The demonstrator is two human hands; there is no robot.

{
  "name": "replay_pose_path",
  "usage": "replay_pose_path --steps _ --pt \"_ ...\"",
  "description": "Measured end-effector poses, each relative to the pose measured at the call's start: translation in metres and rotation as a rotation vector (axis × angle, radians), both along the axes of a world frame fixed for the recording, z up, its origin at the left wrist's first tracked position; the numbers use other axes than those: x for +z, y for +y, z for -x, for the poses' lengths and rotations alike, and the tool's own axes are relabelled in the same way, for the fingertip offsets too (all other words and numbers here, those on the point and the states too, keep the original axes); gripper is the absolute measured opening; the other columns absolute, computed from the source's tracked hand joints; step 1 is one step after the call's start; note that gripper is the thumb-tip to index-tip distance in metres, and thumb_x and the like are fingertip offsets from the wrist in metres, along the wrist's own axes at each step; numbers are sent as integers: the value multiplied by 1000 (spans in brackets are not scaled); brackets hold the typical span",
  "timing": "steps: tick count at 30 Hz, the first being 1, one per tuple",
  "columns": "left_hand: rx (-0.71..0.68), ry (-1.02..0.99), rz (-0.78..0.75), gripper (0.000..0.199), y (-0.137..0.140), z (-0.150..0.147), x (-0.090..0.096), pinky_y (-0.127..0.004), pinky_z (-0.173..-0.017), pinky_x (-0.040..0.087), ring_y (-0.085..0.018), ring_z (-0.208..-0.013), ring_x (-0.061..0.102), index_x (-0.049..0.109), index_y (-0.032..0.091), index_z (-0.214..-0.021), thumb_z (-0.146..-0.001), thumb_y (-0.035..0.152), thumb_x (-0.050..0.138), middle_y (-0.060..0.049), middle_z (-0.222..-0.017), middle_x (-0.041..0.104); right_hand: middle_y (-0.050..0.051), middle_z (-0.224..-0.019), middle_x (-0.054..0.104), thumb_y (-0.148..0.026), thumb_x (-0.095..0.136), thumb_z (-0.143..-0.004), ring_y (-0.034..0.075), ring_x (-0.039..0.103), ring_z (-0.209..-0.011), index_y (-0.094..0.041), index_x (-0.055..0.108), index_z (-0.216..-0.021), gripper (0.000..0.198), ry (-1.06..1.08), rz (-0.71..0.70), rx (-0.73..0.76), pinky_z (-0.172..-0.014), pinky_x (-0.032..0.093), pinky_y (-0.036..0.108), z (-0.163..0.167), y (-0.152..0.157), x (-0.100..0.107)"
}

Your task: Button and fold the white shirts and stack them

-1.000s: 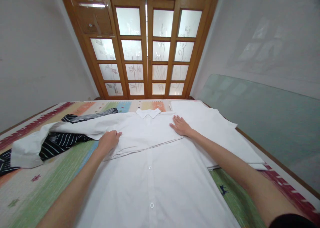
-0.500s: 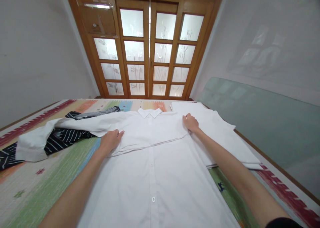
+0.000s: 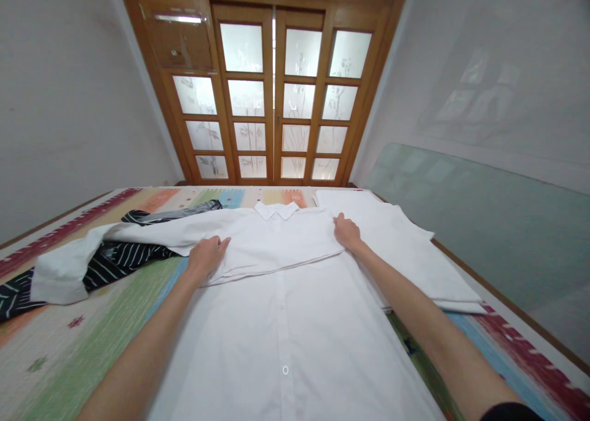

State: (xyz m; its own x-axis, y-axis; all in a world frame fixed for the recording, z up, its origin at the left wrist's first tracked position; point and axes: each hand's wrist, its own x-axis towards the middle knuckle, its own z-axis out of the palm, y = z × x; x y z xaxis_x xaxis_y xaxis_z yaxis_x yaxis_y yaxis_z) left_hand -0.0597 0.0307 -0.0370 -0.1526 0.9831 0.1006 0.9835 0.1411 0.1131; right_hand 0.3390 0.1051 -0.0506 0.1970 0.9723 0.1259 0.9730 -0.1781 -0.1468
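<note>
A white button-up shirt (image 3: 258,329) lies front up, its collar pointing away from me. One sleeve (image 3: 276,246) lies across the chest, and white sleeve fabric stretches out to the left over a black-and-white striped garment (image 3: 124,262). My left hand (image 3: 207,256) is closed on the sleeve fabric at the left side of the chest, thumb pointing right. At the shirt's right shoulder edge, my right hand (image 3: 346,230) pinches the cloth between thumb and fingers. The fingertips of both hands are partly hidden.
Folded white garments (image 3: 405,249) lie stacked to the right, partly beside the shirt. Beneath everything is a colourful striped cover (image 3: 115,322). A pale green glass-like panel (image 3: 461,206) leans along the right wall. Wooden doors with glass panes (image 3: 276,95) stand beyond the far edge.
My right hand has shifted slightly left with the pinched shoulder edge. My left hand stays at nearly the same spot on the sleeve. The view has tilted up slightly.
</note>
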Motion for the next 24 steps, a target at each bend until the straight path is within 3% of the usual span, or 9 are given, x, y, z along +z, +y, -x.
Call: replay_pose_path --steps 6,10,14,16,20,22,24 --pt "15 52 -16 56 -3 -2 -10 -37 -73 47 -32 -91 67 69 16 -97 -94 49 25 -16 -92 72 22 -106 67 -36 26 -102 29 65 -101 -11 57 -117 42 -112 -68 -65 -82 46 37 -4 -5 5" --pt "30 56 -39 53 -6 -2 -13 -37 -73 47 -31 -91 67 69 17 -98 -95 47 25 -15 -92 72 17 -102 69 -38 33 -100 24 65 -96 -15 64 -105 39 51 -65 -101 -79 45 31 -23 -1 10" --pt "39 32 -60 51 -6 -1 -14 -36 -73 47 -31 -90 67 68 17 -97 -94 49 27 -14 -91 72 5 -87 70 -33 46 -93 15 63 -69 -17 61 -110 28 326 6 127 -70 45 25 -42 -7 16" --pt "40 24 -73 51 -5 0 -15 -36 -73 47 -30 -90 67 68 17 -96 -94 49 28 -14 -91 72 4 -93 69 -29 57 -84 13 61 -65 -16 55 -121 39 371 63 275 -70 46 24 -49 -18 16" --pt "41 11 -95 48 -5 1 -17 -36 -73 47 -30 -91 67 68 17 -97 -94 48 30 -14 -92 72 11 -119 61 -25 71 -68 21 61 -92 -15 41 -140 79 139 29 519 -82 46 29 -53 -49 14" --pt "40 6 -100 47 -5 1 -17 -36 -73 47 -30 -91 67 67 17 -97 -93 47 31 -14 -92 72 14 -124 58 -31 69 -72 25 58 -105 -14 38 -142 79 -18 -50 521 -87 45 31 -49 -65 11" --pt "40 3 -103 46 -5 1 -17 -36 -73 47 -30 -92 67 67 17 -97 -94 46 31 -14 -93 72 15 -122 60 -36 60 -81 26 56 -109 -13 42 -139 65 -146 -102 449 -86 44 31 -41 -78 9"
